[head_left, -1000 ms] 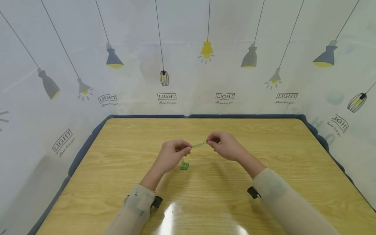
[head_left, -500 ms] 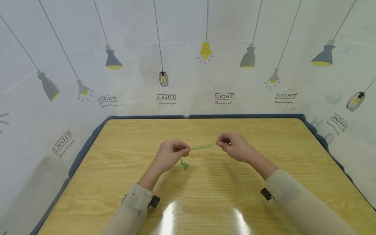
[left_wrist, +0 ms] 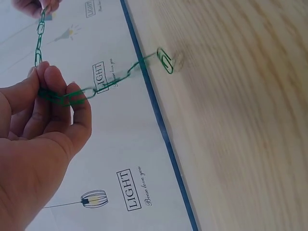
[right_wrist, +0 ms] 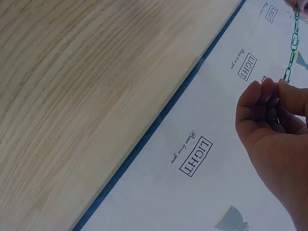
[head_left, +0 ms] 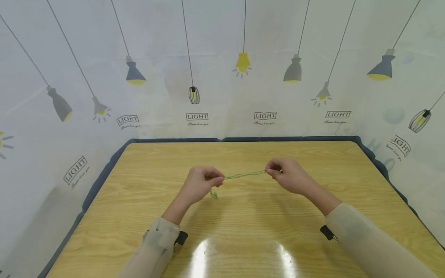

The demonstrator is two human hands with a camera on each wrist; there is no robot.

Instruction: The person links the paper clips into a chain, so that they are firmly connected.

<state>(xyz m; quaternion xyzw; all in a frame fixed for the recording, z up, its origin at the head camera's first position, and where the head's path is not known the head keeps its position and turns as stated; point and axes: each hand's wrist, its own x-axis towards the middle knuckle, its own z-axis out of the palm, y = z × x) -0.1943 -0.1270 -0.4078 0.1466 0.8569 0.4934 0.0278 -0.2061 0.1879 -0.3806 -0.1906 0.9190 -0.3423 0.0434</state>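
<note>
A chain of linked green paper clips (head_left: 245,175) stretches almost level between both hands above the table. My left hand (head_left: 201,185) pinches it between thumb and fingers, and the loose length dangles below that hand. In the left wrist view, part of the paper clip chain (left_wrist: 110,85) runs across the curled fingers and hangs off to the right, its last clip over the wood. My right hand (head_left: 288,175) pinches the chain's other end at the thumb and fingertips. The right wrist view shows the taut links (right_wrist: 294,41) rising from that pinch toward the left hand.
The wood-grain table (head_left: 250,239) has a dark blue edging (head_left: 278,138) along its back and sides. Pale wall sheeting (head_left: 222,77) printed with lamps and the word LIGHT surrounds it. Each sleeve carries a small black wrist piece (head_left: 326,232).
My right hand has moved to the right, drawing a longer stretch of the paper clip chain out from my left hand. The hanging bunch below the left hand has become smaller.
</note>
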